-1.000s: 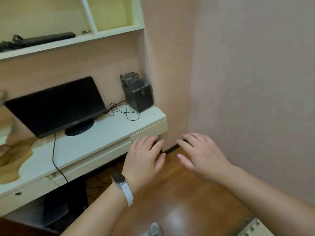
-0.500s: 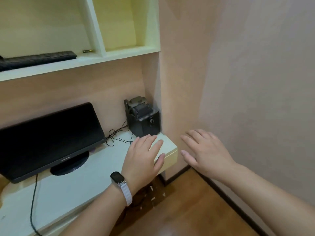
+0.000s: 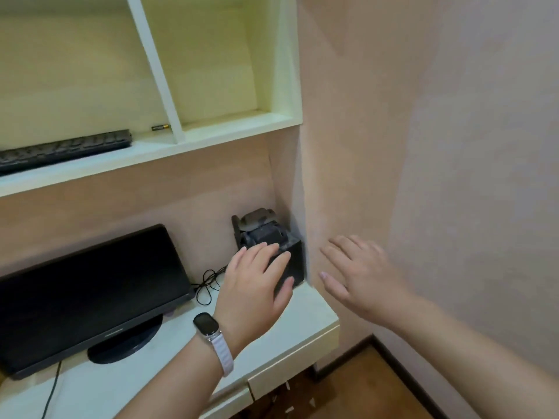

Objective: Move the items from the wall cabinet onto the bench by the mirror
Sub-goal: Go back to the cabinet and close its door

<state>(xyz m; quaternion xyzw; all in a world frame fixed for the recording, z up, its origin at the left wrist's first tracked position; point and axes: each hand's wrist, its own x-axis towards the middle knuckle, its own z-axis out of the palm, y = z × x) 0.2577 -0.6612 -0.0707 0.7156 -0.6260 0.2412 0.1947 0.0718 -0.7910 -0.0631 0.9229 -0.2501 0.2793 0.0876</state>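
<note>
The pale wall cabinet (image 3: 230, 133) hangs above a white desk. On its lower shelf at the left lie a black keyboard (image 3: 63, 151) and a small battery (image 3: 161, 127). The compartment to the right of the divider holds nothing I can see. My left hand (image 3: 254, 285), with a watch on the wrist, is raised in front of a black speaker box (image 3: 272, 237), fingers apart and holding nothing. My right hand (image 3: 354, 273) hovers open beside the pink wall, level with the left. No bench or mirror is in view.
A black monitor (image 3: 87, 294) stands on the white desk (image 3: 305, 313), with thin black cables (image 3: 207, 282) trailing behind it. A pink wall (image 3: 453, 176) closes off the right side. Wooden floor (image 3: 378, 388) shows below the desk corner.
The view has tilted upward and closer to the desk, bringing more of the cabinet into sight. Both hands have risen from floor level to the height of the speaker box, still open.
</note>
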